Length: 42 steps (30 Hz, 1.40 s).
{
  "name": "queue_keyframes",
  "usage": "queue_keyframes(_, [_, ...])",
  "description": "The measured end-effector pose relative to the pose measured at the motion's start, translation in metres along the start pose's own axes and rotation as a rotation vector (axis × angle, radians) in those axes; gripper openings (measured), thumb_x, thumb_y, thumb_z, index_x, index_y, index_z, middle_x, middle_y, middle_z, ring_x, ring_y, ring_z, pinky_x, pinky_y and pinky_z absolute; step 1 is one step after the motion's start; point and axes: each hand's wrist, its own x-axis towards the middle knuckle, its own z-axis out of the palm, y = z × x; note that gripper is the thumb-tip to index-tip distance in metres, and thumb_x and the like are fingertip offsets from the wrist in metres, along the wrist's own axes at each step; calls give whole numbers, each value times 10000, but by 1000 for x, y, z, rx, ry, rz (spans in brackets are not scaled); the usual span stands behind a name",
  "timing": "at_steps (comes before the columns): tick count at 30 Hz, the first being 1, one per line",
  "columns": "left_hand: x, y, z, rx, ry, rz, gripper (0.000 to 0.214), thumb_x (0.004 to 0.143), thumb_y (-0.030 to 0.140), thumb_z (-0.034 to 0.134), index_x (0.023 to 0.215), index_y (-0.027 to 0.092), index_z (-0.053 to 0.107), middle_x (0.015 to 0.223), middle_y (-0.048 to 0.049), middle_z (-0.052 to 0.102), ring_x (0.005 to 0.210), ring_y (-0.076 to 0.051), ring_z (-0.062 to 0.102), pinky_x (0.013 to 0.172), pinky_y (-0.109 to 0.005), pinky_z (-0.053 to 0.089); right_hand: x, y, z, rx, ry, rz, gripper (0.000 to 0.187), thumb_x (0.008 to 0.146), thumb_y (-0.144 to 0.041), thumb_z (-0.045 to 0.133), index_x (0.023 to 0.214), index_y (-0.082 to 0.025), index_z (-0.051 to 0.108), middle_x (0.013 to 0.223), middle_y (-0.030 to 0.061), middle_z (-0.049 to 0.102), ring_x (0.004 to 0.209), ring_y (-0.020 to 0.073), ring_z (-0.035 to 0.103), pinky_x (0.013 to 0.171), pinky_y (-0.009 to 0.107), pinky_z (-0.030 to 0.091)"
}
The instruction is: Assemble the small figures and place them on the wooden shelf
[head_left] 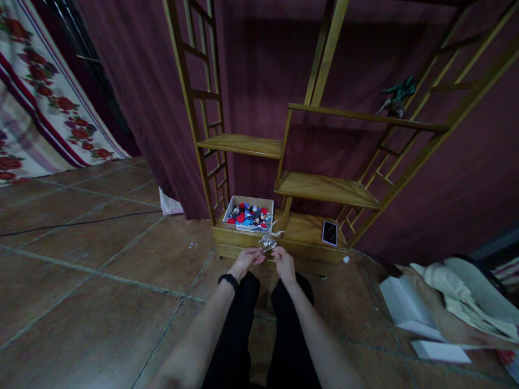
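Both my hands meet in front of my knees, pinching a small clear crinkly wrapper or packet [267, 242] between them. My left hand [245, 260], with a black band on its wrist, grips the item's left side with closed fingers. My right hand [284, 263] pinches its right side. Just beyond them a white open box [250, 213] full of small red, blue and black items sits on the lowest board of a wooden shelf unit [308, 186].
A phone [330, 233] lies on the shelf's bottom board, right of the box. White boxes [407, 308] and cloth [462, 294] lie on the tiled floor at right. A black cable [81, 221] crosses the floor at left. A flowered curtain [44, 102] hangs far left.
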Motion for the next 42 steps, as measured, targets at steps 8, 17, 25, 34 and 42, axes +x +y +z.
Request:
queue_keyframes(8, [-1,-1,-1,-43,-12,26,116,684,36,628,798,56,620,754,-108,668,699,-140,647,699,-244,530,3,2,3,24,-12,-4,216,746,-198,405,847,-249,588,774,-21,659,612,124,605,592,226,476])
queue_keyframes(17, [-1,-2,-4,-66,-4,29,156,681,10,616,831,52,616,790,-118,669,709,-141,646,692,-243,525,5,3,4,159,-62,46,186,719,-198,424,827,-231,571,845,-2,645,741,136,618,559,230,508])
queue_keyframes(25, [-1,-2,-6,-74,-24,24,183,694,12,598,871,58,616,808,-119,670,728,-138,643,660,-218,518,7,7,6,225,-71,41,178,711,-211,417,804,-220,570,784,-2,644,712,140,622,551,240,516])
queue_keyframes(34, [1,-5,-11,-104,-46,38,223,619,50,688,834,75,635,747,-98,676,706,-141,641,671,-215,504,7,8,7,263,-88,52,155,713,-238,427,805,-217,550,809,-4,631,764,145,619,595,247,521])
queue_keyframes(42, [2,-6,-12,-98,-54,43,228,607,60,700,829,79,652,744,-98,679,702,-142,639,694,-232,500,9,6,7,247,-83,77,162,709,-232,439,815,-220,560,817,-4,638,761,147,619,604,258,525])
